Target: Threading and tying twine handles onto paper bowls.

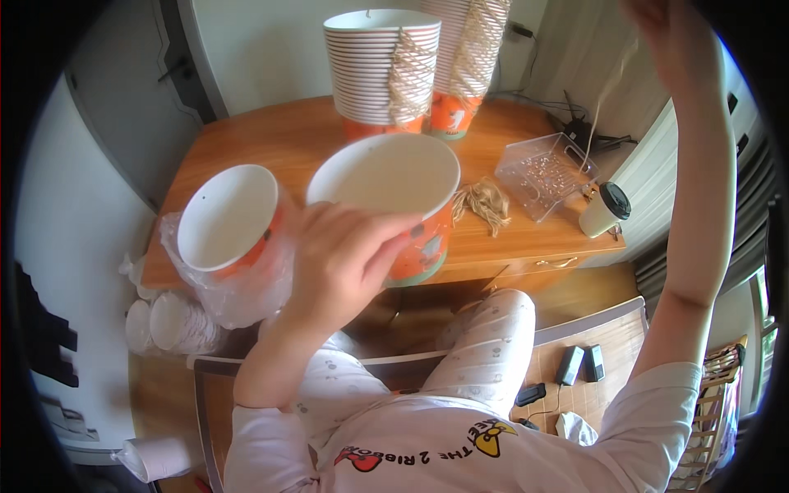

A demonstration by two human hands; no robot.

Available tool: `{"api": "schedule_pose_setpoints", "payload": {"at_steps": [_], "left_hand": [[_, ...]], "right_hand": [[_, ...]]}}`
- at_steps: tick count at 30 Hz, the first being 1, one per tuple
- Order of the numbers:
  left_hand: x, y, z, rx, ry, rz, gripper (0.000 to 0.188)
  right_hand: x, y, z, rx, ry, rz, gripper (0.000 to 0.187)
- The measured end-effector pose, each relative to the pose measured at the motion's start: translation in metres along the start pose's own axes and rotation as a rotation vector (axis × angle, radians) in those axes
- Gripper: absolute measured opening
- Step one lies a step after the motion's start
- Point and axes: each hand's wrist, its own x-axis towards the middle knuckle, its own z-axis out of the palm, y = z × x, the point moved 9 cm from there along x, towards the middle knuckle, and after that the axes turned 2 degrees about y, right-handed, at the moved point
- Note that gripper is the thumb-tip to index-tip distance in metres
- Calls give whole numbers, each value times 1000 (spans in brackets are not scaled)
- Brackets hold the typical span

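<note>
A white-lined orange paper bucket [427, 246] stands at the front edge of the wooden desk, its open mouth tilted toward me. My left hand [341, 255] is closed at its near rim, fingers pressed together over the edge and the thumb against the outer wall. Raised high at the upper right, my right hand [657, 33] is blurred and partly cut off. A thin pale cord [606, 94] runs up to it from the clear plastic box [538, 185]; the fingers appear closed on it. Beside the bucket lies a bundle of tan cord [485, 205].
Another paper bucket [228, 218] sits in a plastic bag on the left. Tall stacks of buckets [362, 74] with cord handles stand at the back. A lidded cup [604, 212] is near the desk's right edge. White bowls [177, 320] are stacked below left.
</note>
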Motion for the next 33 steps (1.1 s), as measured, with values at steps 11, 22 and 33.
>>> {"api": "schedule_pose_setpoints", "payload": {"at_steps": [11, 22, 33], "left_hand": [[-32, -2, 27, 57, -27, 26, 27], [-91, -23, 41, 56, 380, -61, 94], [-108, -62, 78, -242, 345, -310, 131]], "right_hand": [[-206, 23, 90, -605, -637, -445, 36], [-222, 76, 118, -299, -682, -205, 25], [-226, 90, 128, -249, -710, -121, 21]]}}
